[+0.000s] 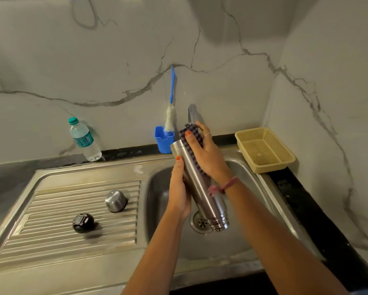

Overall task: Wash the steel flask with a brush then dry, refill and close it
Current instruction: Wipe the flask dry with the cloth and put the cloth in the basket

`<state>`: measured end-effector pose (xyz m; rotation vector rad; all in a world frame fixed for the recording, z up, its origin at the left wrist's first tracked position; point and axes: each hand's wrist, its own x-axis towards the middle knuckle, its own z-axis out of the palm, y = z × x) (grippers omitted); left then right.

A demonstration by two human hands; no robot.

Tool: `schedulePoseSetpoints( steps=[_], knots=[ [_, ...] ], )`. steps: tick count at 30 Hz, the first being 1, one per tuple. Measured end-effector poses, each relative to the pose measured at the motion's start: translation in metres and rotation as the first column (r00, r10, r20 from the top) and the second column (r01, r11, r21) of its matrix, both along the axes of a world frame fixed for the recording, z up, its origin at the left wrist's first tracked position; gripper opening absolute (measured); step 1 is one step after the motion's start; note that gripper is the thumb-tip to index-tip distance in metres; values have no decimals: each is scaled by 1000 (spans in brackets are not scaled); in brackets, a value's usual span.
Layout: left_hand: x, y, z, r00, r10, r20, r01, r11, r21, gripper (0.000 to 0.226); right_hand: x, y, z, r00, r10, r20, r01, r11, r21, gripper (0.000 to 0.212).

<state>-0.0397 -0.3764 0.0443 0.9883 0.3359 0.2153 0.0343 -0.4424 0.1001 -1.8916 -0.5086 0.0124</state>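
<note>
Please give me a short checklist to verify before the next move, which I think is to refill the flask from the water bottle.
1. Steel flask held firmly: ok, left hand grips it.
2. Drying finished: not ok, right hand presses the checked cloth on it.
3. Flask mouth up: not ok, threaded end points down over the sink.
4. Water bottle ready: not ok, green cap on.
5. Black stopper and steel cup reachable: ok, on the drainboard.
6. Inside dry: cannot tell.
</note>
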Motion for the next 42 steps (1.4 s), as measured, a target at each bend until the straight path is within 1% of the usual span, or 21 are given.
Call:
schedulePoseSetpoints(
  steps=[2, 3, 6, 8, 10, 11, 13, 17, 19, 21, 23, 26, 27, 28, 30, 32, 34, 36, 37, 40, 42],
  knots=[
    [1, -1, 0, 1000, -16, 2, 16, 999, -34, 51, -7, -6, -11, 996, 4, 90, -4, 1000, -2, 59],
    [1, 0, 1, 1000, -1, -9, 1, 998, -61, 50, -15, -10, -23, 990, 25, 139, -20, 999, -36, 64],
    [4, 11, 0, 996, 77, -32, -82, 974, -210, 57, -50, -36, -64, 961, 93, 261, -28, 970, -243, 70],
    [4, 18, -2, 992, 109, -62, -121, 966, -229, 56, -80, -53, -83, 936, 111, 333, 10, 939, -343, 72],
    [2, 18, -4, 989, 106, -102, -125, 971, -205, 50, -97, -62, -95, 932, 77, 354, 46, 944, -326, 70],
    [1, 16, -5, 988, 101, -113, -122, 973, -195, 51, -99, -61, -97, 935, 44, 353, 71, 950, -305, 69],
    [0, 10, -8, 991, 86, -99, -104, 975, -199, 60, -88, -54, -85, 941, 1, 340, 106, 949, -296, 69],
    [-1, -4, -5, 998, 22, -52, -27, 994, -102, 70, -36, -24, -46, 970, -11, 243, 83, 954, -289, 74],
    [-2, -10, -8, 999, -19, -49, 14, 994, -111, 77, -11, -9, -21, 993, -12, 114, 37, 974, -223, 69],
    [-2, -15, -9, 997, -12, -72, 2, 992, -129, 80, 2, -2, -4, 999, 35, -16, -37, 985, -170, 61],
    [0, -14, -13, 999, 14, -37, -19, 989, -148, 85, 0, -1, -4, 997, 78, 2, -76, 978, -195, 63],
    [-3, -7, -5, 996, 82, 22, -75, 972, -221, 60, -27, -19, -32, 986, 92, 141, -50, 960, -276, 69],
    [-3, -2, -6, 995, 102, 19, -94, 960, -264, 63, -40, -31, -45, 979, 93, 181, -31, 948, -318, 71],
    [-4, 4, -7, 992, 126, 12, -117, 947, -299, 71, -55, -42, -55, 973, 96, 207, -18, 937, -350, 72],
    [-5, 11, -10, 985, 171, -25, -171, 938, -301, 84, -82, -61, -69, 973, 106, 203, -22, 926, -376, 74],
    [-5, 12, -13, 981, 186, -63, -196, 945, -263, 82, -98, -68, -76, 972, 79, 222, 10, 928, -373, 75],
    [-4, 8, -13, 982, 169, -80, -184, 949, -256, 70, -96, -62, -69, 966, 52, 254, 54, 918, -392, 76],
    [-4, 1, -13, 989, 135, -61, -146, 957, -250, 67, -76, -49, -55, 974, 46, 223, 48, 915, -400, 74],
    [-5, -3, -12, 992, 112, -59, -123, 965, -231, 70, -63, -40, -47, 985, 48, 169, 22, 921, -389, 73],
    [-5, -16, -14, 997, 48, -64, -58, 984, -171, 79, -23, -13, -16, 998, 45, 48, -32, 968, -248, 69],
    [-4, -21, -18, 996, 42, -77, -53, 987, -154, 86, -8, -1, 4, 997, 74, -32, -79, 979, -189, 57]
  ],
)
